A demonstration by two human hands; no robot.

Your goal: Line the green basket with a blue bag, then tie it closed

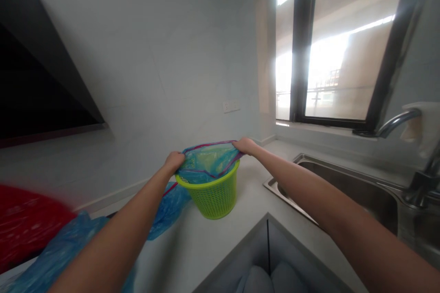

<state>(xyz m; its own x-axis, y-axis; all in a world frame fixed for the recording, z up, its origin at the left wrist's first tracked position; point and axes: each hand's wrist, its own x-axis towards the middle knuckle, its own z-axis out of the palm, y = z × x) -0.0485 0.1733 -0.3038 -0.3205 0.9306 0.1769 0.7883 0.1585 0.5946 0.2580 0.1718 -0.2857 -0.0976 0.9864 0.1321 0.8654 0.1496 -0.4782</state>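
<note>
One blue bag (206, 161), rim pinched by left hand (175, 162) and right hand (244, 145) — green basket (216, 199) below both — sink (347, 181) rightward of the right.

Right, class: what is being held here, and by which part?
A blue plastic bag, held by its open mouth: the left hand and right hand grip its edge at opposite sides.

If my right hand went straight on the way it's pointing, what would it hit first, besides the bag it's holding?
Likely the pale wall behind the green mesh basket, once your right hand clears the blue plastic bag; depth is hard to judge from this one view.
</note>
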